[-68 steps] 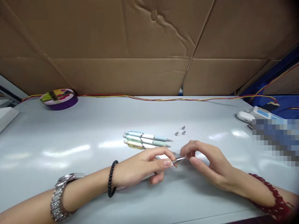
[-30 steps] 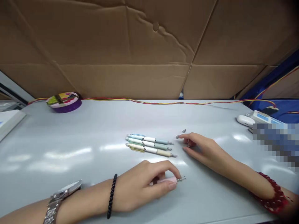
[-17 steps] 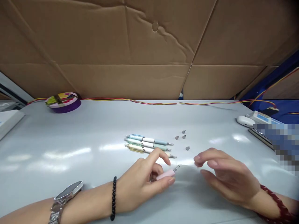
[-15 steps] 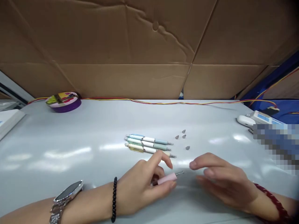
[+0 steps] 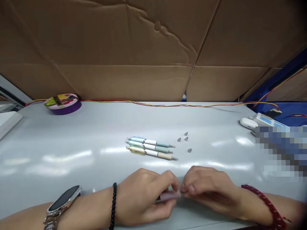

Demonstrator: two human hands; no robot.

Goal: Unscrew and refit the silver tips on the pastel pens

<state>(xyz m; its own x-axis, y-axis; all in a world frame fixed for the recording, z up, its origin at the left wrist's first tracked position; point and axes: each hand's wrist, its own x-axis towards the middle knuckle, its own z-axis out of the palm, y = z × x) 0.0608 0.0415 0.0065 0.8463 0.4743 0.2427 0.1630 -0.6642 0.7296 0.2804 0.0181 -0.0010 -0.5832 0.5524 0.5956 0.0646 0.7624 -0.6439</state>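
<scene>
My left hand (image 5: 146, 196) is closed round a pink pen (image 5: 168, 196) near the table's front edge. My right hand (image 5: 208, 188) meets it, fingers pinched at the pen's tip end; what they pinch is hidden. Beyond the hands lie three pens side by side: a blue one (image 5: 150, 141), a green one (image 5: 148, 146) and a yellow one (image 5: 151, 152), tips pointing right. Several small metal tip cones (image 5: 185, 139) lie loose to their right, one (image 5: 189, 150) apart from the others and nearer to me.
The grey table (image 5: 72, 143) is backed by a cardboard wall (image 5: 134, 57). A round purple tin (image 5: 62, 103) sits back left. A red and yellow cable (image 5: 155, 103) runs along the back edge. White devices (image 5: 256, 121) lie at right, a white block (image 5: 7, 121) at left.
My right hand went out to the loose cones, left one there, and came back. Both hands have drawn toward me and now join at the pink pen's tip.
</scene>
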